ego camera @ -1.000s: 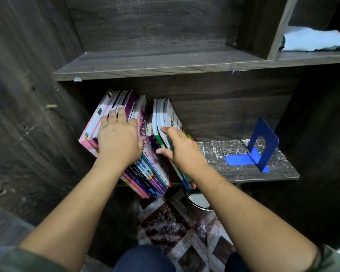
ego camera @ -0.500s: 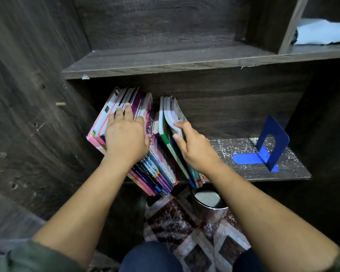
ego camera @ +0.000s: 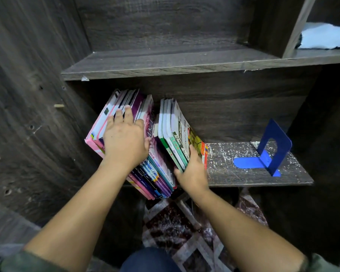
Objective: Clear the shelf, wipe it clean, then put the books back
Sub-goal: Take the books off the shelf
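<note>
Your right hand (ego camera: pixel 193 173) grips the green-spined bunch (ego camera: pixel 171 124) at its lower front corner, thumb on the near side and fingers wrapped onto the outer cover. Your left hand (ego camera: pixel 126 142) lies flat with straight fingers on the pink and purple books (ego camera: pixel 161 167), pressing them toward the side panel (ego camera: pixel 37 114) and holding nothing. All the books stand at the left end of the shelf (ego camera: pixel 234 173).

The step looks like lifting out the right-hand bunch first. Squeeze the covers firmly so no thin inner book slides free (a low corner hold lets the top fan open), and keep your flat hand where it is, since those leaning books will likely slump into the gap.

Draw the bunch straight toward you, not upward: the upper shelf (ego camera: pixel 165 63) sits close above the book tops. To the right, the dusty board is open up to the blue bookend (ego camera: pixel 282 154), which stands well apart. The leaning books already overhang the front edge above the patterned floor (ego camera: pixel 185 222), so do not nudge them forward. The cloth (ego camera: pixel 326 36) waits on the upper right compartment.
</note>
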The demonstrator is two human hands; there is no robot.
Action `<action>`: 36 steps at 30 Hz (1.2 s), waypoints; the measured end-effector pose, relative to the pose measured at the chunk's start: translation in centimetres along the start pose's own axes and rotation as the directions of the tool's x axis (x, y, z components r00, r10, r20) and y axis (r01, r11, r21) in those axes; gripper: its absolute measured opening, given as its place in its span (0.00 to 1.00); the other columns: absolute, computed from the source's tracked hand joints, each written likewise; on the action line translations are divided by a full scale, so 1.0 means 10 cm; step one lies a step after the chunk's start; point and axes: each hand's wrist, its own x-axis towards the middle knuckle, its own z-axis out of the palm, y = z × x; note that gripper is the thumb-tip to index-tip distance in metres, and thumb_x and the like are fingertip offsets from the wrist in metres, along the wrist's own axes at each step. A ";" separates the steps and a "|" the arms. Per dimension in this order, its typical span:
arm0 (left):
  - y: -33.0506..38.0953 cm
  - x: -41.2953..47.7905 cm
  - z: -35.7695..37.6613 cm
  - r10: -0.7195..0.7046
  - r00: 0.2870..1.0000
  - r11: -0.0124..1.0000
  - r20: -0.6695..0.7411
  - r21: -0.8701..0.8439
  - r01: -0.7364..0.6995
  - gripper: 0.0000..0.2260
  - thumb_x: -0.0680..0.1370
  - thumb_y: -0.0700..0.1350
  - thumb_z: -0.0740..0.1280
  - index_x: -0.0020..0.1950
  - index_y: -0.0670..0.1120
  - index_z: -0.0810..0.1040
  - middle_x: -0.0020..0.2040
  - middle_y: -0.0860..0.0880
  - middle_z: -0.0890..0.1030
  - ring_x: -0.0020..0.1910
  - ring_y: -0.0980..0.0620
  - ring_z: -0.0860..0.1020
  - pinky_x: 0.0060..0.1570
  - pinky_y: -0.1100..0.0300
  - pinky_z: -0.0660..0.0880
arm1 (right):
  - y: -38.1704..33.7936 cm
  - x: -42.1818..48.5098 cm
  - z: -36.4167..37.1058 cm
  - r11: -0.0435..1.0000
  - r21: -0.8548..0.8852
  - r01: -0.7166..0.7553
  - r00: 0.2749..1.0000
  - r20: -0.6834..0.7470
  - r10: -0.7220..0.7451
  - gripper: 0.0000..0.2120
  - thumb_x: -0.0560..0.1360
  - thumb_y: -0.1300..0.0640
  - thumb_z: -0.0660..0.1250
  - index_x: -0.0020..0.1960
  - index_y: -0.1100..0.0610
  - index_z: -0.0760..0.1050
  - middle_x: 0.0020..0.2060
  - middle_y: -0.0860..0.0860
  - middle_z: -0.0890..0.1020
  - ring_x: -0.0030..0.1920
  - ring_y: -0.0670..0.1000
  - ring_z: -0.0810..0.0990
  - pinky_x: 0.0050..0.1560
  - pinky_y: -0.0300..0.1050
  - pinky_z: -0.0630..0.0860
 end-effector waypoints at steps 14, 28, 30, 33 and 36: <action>0.60 -0.13 -0.41 0.261 0.874 0.943 -0.409 -0.087 -0.322 0.42 0.68 0.47 0.75 0.77 0.43 0.59 0.77 0.38 0.59 0.76 0.37 0.57 0.72 0.39 0.54 | 0.32 -0.10 -1.05 0.867 -0.415 0.275 0.860 -0.298 -0.415 0.27 0.65 0.48 0.72 0.62 0.54 0.74 0.47 0.54 0.83 0.43 0.59 0.82 0.36 0.48 0.75; 2.33 -0.64 -1.11 0.860 0.479 0.501 -0.176 0.109 -0.859 0.16 0.59 0.52 0.80 0.35 0.49 0.75 0.31 0.49 0.79 0.31 0.44 0.79 0.33 0.58 0.73 | 1.19 -1.68 -2.23 0.855 -0.519 -0.006 0.908 -0.361 -0.212 0.20 0.63 0.43 0.68 0.52 0.50 0.74 0.40 0.48 0.80 0.41 0.55 0.79 0.35 0.44 0.66; 2.66 -0.84 -1.18 0.900 0.392 0.415 -0.191 0.105 -0.904 0.15 0.59 0.51 0.79 0.34 0.48 0.75 0.30 0.49 0.78 0.30 0.44 0.79 0.28 0.60 0.71 | 1.40 -1.90 -2.32 0.880 -0.458 -0.125 0.945 -0.326 -0.036 0.22 0.67 0.43 0.68 0.57 0.48 0.69 0.46 0.47 0.80 0.48 0.55 0.79 0.39 0.47 0.69; 3.20 -1.11 -1.27 0.942 0.255 0.289 -0.219 0.141 -0.947 0.15 0.55 0.51 0.79 0.32 0.49 0.75 0.28 0.51 0.77 0.28 0.47 0.77 0.25 0.63 0.68 | 1.73 -2.22 -2.50 0.889 -0.365 -0.278 0.929 -0.337 0.152 0.21 0.71 0.46 0.68 0.62 0.45 0.68 0.50 0.48 0.81 0.51 0.57 0.80 0.43 0.48 0.72; 3.70 -1.31 -1.27 0.975 0.182 0.195 -0.129 0.094 -0.976 0.12 0.69 0.53 0.73 0.48 0.51 0.76 0.44 0.51 0.80 0.46 0.48 0.79 0.43 0.58 0.73 | 2.13 -2.49 -2.64 0.854 -0.351 -0.384 0.900 -0.348 0.262 0.19 0.74 0.46 0.67 0.63 0.45 0.68 0.49 0.50 0.82 0.50 0.58 0.80 0.46 0.49 0.74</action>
